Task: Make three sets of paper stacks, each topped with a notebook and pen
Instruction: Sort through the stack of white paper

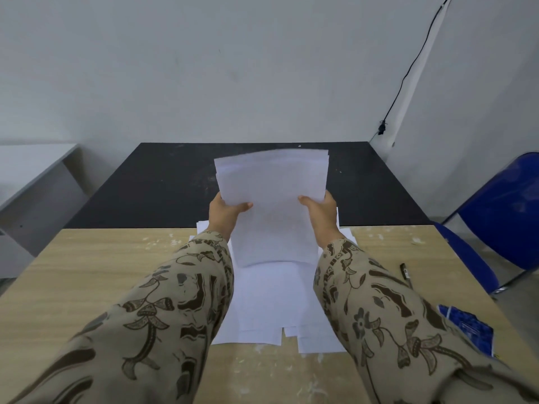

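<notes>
Observed: both hands are raised over the light wooden table (102,272), holding one sheaf of white paper (272,176) between them. The left hand (226,212) grips the sheaf's left edge with the thumb curled over the upper face. The right hand (322,212) grips the right edge likewise, and the remaining fingers of both are hidden beneath the sheets. The sheaf is clear of the table and tilted so that its far end stands higher. Its long axis runs near to far, away from the person, and its far edges are slightly fanned, not squared. Directly below and nearer lies a loose pile of paper (262,301) between the two sleeves, its sheets askew and its near edges stepped, long axis also near to far. No finished stack is visible (judgement: the task is at its first stage, dividing the paper). A pen (406,274) lies on the wood well to the right of the pile. A blue notebook (466,325) sits nearer on the same side, partly hidden by the right sleeve, so the right hand is the nearer for fetching either. Only one pen and one notebook are in view. The coming move likely turns on where the sheaf is set down: bare wood lies to the left and right of the pile, and a dark table (160,182) adjoins on the far side. A blue chair (501,205) stands at right.
</notes>
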